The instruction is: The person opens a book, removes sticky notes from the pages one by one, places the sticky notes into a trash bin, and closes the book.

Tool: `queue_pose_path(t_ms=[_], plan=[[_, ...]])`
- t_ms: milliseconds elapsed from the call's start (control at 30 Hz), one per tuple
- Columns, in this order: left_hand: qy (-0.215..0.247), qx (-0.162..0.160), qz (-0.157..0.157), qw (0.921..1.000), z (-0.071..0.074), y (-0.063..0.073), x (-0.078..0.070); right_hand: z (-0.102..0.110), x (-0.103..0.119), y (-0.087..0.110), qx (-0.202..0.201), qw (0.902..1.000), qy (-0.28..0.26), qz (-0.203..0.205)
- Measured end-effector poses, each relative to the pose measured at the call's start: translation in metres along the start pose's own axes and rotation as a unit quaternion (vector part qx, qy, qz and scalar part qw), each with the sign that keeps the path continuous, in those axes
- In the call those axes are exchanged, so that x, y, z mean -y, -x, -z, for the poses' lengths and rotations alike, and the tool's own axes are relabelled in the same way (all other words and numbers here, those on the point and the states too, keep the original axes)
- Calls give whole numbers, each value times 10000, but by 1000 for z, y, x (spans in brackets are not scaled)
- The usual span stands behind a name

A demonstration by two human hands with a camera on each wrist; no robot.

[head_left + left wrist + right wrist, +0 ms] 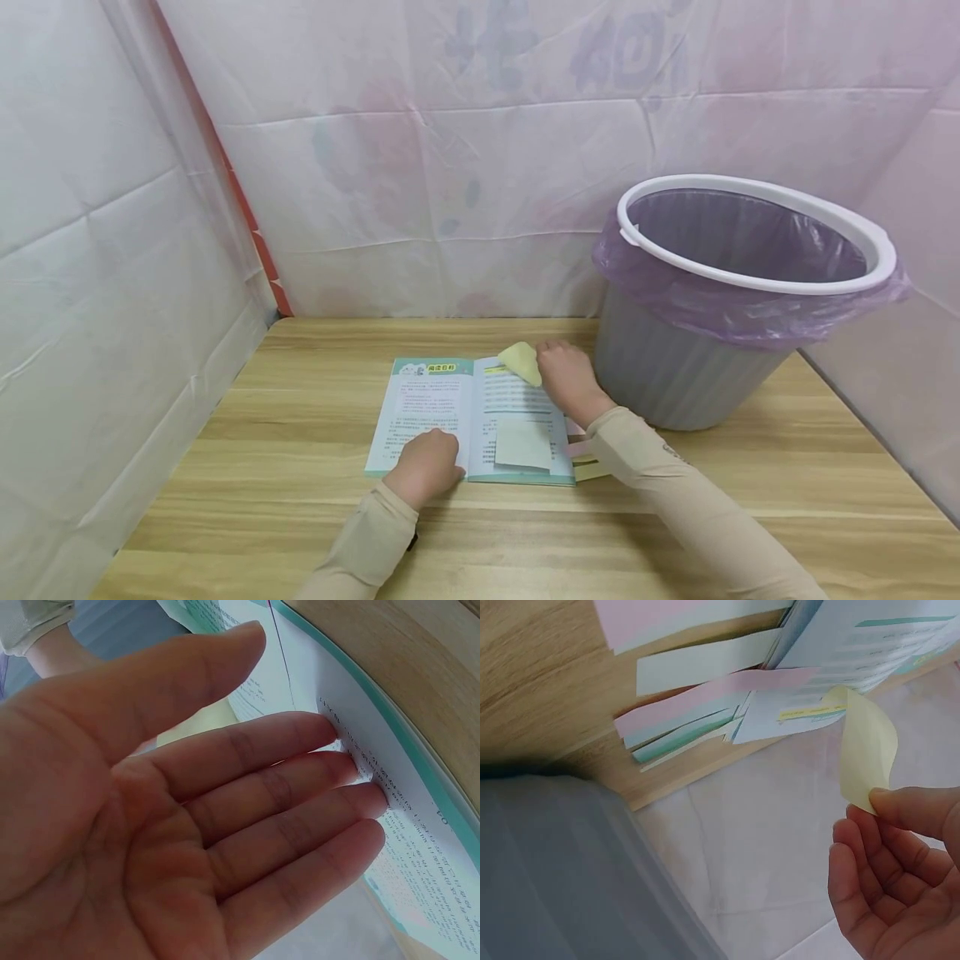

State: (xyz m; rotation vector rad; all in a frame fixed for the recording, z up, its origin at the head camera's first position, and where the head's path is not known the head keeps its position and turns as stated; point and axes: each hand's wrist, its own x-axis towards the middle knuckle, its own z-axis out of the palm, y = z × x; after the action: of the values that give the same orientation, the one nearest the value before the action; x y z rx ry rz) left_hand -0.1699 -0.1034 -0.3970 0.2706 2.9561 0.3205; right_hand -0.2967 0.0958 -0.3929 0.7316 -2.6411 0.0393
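An open booklet [429,402] with green-edged printed pages lies on the table. My left hand [426,465] rests at the lower part of its left page; in the left wrist view its fairly straight fingertips [360,802] touch the paper. At the top of the right page, my right hand [567,381] pinches a corner of a yellow sticky note [868,750] between thumb and index finger. The note curves up from the page, its other end still against the paper. A pale sticky note [522,444] lies lower on that page.
Pink, white and green paper strips [705,664] stick out from the booklet's right edge. Close by on the right stands a grey trash bin [667,358] with a purple liner [675,304] and white rim ring [750,279]. White sheeting [450,208] hangs behind the wooden table [247,483].
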Motion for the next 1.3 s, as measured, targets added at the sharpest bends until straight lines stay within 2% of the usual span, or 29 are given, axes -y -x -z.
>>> queue_pose_path(t_ms=[200,667,733,833,900,967,1067,1167,1233,1300], plan=[[-41,-25,-5,10000,0,1,-1,4,-5,-1,-136,9998,-86,-78],[-75,-10,-4,10000,1,1,-1,12,-15,-1,-985,9947,-292,-105],[-85,-15,-9,10000,2,1,-1,16,-14,-1,-1153,9923,-432,-94],[-71,-33,-10,10000,2,2,-1,27,-13,1,-1632,9839,-716,103],[-58,-57,-12,10000,1,2,-1,38,-11,4,-2090,9728,-951,319],[-46,-75,-16,10000,1,2,-1,51,-9,7,-2579,9575,-1122,633],[-43,-92,-31,9999,1,2,-1,74,-8,11,-3310,9280,-1323,1086],[-55,-91,-41,9999,2,3,-1,99,-9,17,-4136,8888,-1404,1385],[-59,-96,-46,9999,3,4,-1,116,-10,20,-4787,8555,-1407,1388],[-63,-99,-47,9999,3,4,-1,132,-12,23,-5421,8208,-1342,1198]])
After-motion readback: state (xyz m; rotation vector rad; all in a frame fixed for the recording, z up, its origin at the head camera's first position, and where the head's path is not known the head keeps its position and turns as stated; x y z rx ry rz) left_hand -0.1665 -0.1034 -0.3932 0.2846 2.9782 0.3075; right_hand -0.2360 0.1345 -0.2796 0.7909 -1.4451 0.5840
